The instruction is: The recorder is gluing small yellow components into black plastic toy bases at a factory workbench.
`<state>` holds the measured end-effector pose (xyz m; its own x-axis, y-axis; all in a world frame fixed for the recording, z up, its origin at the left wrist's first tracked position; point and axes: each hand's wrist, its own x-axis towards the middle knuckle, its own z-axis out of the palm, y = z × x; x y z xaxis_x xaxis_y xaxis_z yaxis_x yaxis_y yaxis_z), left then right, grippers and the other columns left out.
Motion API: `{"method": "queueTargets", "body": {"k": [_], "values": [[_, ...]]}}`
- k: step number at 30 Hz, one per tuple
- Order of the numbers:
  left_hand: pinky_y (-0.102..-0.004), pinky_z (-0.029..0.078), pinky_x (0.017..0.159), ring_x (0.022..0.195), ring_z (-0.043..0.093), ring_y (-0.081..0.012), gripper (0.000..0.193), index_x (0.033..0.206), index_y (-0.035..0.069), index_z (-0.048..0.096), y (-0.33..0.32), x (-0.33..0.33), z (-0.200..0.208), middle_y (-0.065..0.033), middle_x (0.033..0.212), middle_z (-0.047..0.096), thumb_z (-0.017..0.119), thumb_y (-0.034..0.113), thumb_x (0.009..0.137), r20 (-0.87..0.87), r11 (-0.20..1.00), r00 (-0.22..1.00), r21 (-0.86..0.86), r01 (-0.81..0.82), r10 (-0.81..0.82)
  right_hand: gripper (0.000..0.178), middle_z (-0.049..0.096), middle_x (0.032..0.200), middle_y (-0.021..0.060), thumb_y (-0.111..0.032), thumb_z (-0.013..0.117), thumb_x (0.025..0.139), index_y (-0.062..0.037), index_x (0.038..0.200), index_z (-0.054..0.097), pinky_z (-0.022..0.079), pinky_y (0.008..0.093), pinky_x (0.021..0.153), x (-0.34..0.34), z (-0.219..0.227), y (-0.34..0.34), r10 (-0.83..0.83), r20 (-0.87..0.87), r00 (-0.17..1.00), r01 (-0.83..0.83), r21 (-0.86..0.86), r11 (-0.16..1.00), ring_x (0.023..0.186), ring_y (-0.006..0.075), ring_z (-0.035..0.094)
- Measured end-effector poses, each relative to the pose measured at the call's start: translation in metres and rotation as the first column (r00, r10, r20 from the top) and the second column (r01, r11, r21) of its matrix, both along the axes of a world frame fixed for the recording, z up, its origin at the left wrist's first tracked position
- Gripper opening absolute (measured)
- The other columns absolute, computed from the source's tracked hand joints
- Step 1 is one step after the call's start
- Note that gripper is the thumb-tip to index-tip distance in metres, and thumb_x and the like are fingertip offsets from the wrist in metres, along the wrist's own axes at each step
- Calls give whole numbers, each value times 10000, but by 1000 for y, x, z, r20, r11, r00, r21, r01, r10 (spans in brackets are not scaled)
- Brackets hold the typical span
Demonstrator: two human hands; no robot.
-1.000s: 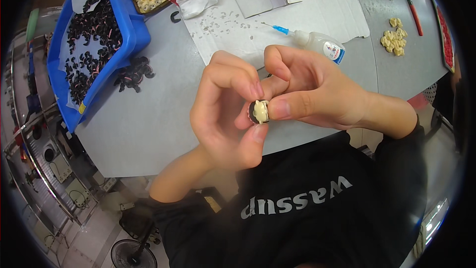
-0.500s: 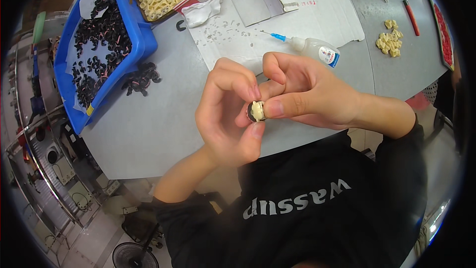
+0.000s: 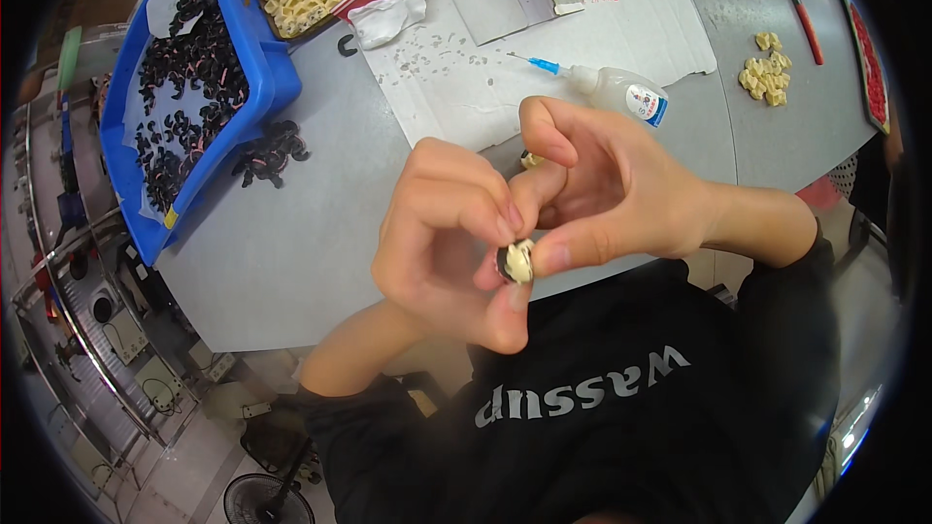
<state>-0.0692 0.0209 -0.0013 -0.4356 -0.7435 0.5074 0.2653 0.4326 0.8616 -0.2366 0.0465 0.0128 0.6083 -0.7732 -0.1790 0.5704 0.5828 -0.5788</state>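
At the frame's centre, the left hand (image 3: 437, 233) pinches a small cream-and-black piece (image 3: 519, 264) by its edges and the right hand (image 3: 621, 204) grips its side, probably steadying something so tiny. Above, a translucent, needle-tipped bottle (image 3: 616, 90) lies on a white sheet (image 3: 670, 29), likely for easy reach. Curved black pieces (image 3: 218, 68) fill a smooth blue plastic bin (image 3: 280, 85), upper left; knobbly cream pieces (image 3: 765, 80) cluster upper right.

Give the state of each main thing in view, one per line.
Small cream-and-black piece: held between fingertips
Left hand: pinching it
Right hand: thumb against it
Clear plastic bottle with blue needle tip: on its side
Blue plastic tray: holding black curved pieces
Slim red stick: lying flat
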Motion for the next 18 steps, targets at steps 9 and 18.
{"method": "queueTargets", "body": {"k": [9,18], "values": [[-220,317,357,418,466,-100,378,544,100,470,1,2,16,38,515,467,733,343,667,28,981,983,-62,181,-180,547,595,849,145,112,693,656,-89,811,209,436,281,757,3,-5,6,74,97,993,-51,-217,975,868,205,564],[-223,305,392,470,498,-112,295,564,76,515,11,7,16,8,586,529,719,268,655,31,959,974,-174,225,-223,565,592,801,144,110,707,641,-89,805,205,439,288,726,5,-4,9,133,134,982,-90,-284,954,819,213,562]]}}
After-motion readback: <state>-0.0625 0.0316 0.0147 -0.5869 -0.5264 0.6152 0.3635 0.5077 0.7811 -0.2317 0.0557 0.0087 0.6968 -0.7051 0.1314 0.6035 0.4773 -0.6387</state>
